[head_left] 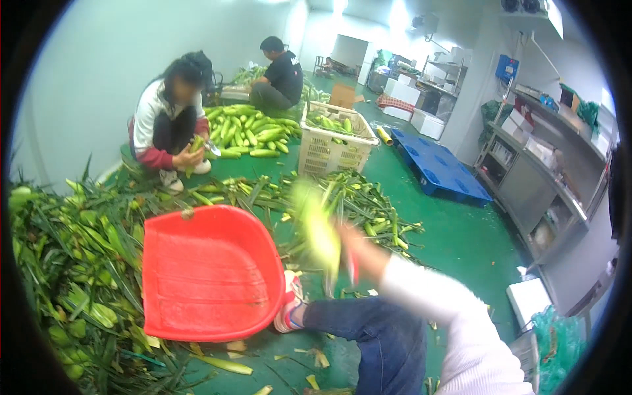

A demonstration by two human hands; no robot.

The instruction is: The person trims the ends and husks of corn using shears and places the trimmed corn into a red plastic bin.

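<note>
My right arm [441, 296], in a whitish sleeve, reaches in from the lower right. Motion smears my right hand [362, 250], which seems closed at the lower part of a pale green ear of corn [319, 234] in its husk. The ear is tilted in mid-air over a heap of husks and leaves [375, 210]. Against the hand is a narrow red thing [351, 260], too blurred to name. Left of my shoe lies a large red plastic scoop [210, 273], its bowl facing up. My left hand is not in view.
Stripped leaves [72, 263] cover the left floor. A crate [332, 155] holding corn stands ahead; a blue pallet [438, 168] lies to its right. One person [174, 118] crouches by a corn pile [247, 131], another [280, 76] sits behind. Steel shelving [533, 158] lines the right.
</note>
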